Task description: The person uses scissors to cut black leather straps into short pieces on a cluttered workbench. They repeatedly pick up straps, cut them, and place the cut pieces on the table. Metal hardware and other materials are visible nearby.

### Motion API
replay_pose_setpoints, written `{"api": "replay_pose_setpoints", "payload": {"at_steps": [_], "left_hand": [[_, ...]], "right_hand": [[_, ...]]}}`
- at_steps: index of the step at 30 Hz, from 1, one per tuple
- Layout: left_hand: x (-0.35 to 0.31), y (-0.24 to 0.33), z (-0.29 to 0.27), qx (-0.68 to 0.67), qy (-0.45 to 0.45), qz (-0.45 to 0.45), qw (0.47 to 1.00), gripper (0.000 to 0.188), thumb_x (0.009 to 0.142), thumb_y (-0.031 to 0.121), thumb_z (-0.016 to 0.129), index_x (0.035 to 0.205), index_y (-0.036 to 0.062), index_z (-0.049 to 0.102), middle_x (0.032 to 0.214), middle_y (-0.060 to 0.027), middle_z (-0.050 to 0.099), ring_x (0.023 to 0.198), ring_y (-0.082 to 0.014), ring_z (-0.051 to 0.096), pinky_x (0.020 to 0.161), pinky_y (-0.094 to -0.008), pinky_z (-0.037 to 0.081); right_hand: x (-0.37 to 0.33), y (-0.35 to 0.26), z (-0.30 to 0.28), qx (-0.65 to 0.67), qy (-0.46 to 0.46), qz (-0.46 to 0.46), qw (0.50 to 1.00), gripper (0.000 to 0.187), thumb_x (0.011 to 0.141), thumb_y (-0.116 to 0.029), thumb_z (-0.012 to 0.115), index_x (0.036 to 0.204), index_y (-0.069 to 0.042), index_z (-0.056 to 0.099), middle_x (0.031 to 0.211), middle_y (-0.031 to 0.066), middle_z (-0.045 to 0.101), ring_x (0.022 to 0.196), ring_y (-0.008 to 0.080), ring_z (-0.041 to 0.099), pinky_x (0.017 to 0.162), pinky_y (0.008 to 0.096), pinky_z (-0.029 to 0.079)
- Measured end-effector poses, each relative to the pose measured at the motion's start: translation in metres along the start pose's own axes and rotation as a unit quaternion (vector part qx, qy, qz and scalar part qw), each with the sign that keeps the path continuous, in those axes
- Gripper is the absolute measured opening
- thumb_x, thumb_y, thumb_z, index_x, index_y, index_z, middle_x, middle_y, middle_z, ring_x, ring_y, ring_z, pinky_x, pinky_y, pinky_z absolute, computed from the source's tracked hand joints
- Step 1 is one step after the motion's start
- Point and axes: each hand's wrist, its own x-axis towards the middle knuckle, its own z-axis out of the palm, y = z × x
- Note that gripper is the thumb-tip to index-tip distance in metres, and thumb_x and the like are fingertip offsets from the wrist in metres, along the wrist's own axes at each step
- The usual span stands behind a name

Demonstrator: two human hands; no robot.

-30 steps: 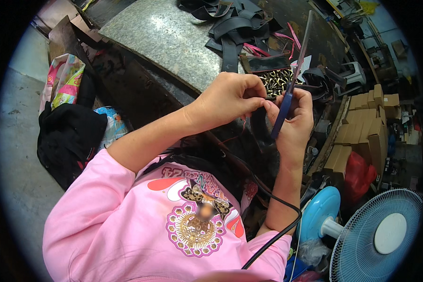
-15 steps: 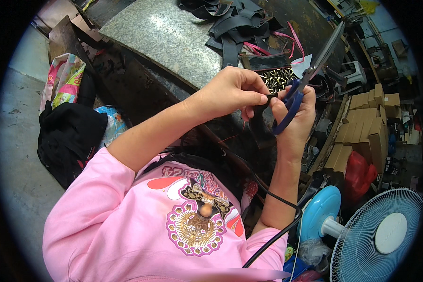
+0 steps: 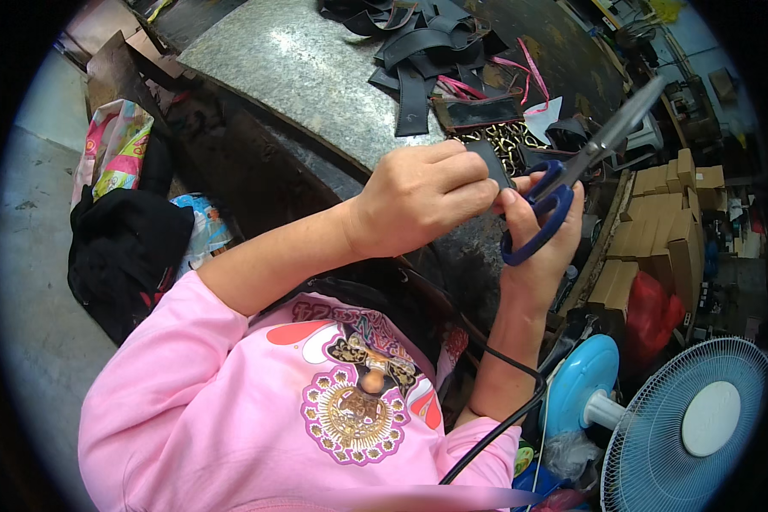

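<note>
My left hand (image 3: 425, 198) is closed, its fingers curled over one end of a short black strap (image 3: 490, 162). The strap now stands up above the fingertips, flat face showing. Close beside it, my right hand (image 3: 539, 260) has scissors (image 3: 592, 152) with blue handles hooked over its fingers, the blades pointing up and away to the right. The right thumb and forefinger pinch at the strap's edge, touching the left fingertips. Exactly what they grip there is partly hidden. Just beyond the hands are several small brass-coloured metal pieces (image 3: 505, 141) in a dark container.
A heap of black straps (image 3: 431, 47) with pink cords (image 3: 533, 77) lies on the stone-topped table (image 3: 290, 72). Cardboard boxes (image 3: 648, 226) and a red bag (image 3: 654, 311) stand at right. A fan (image 3: 691, 427) is at lower right; a black cable (image 3: 508, 422) crosses by my right arm.
The strap hung below my fingers before and is now turned upward. My left hand has rolled over, knuckles up, and the scissors have tipped further right.
</note>
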Motion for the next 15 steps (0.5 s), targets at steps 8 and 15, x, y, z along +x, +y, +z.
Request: {"api": "replay_pose_setpoints", "payload": {"at_steps": [8, 15], "left_hand": [[-0.006, 0.004, -0.013, -0.087, -0.075, -0.053, 0.992, 0.018, 0.071, 0.008, 0.068, 0.086, -0.0012, 0.063, 0.082, -0.0106, 0.058, 0.063, -0.021, 0.056, 0.051, -0.028, 0.046], [-0.002, 0.004, -0.012, -0.56, -0.129, -0.553, 0.603, 0.024, 0.083, 0.021, 0.068, 0.091, -0.0011, 0.062, 0.078, -0.004, 0.062, 0.066, -0.0121, 0.061, 0.06, -0.0237, 0.049]], "right_hand": [[-0.004, -0.001, -0.003, -0.028, 0.016, -0.007, 0.999, 0.033, 0.074, 0.002, 0.065, 0.099, -0.005, 0.045, 0.084, 0.0035, 0.057, 0.073, 0.0065, 0.053, 0.066, 0.0196, 0.044], [-0.006, -0.006, 0.0, -0.051, 0.026, -0.066, 0.996, 0.033, 0.071, 0.005, 0.062, 0.095, -0.006, 0.043, 0.08, 0.0044, 0.058, 0.069, 0.0068, 0.053, 0.064, 0.0203, 0.044]]}}
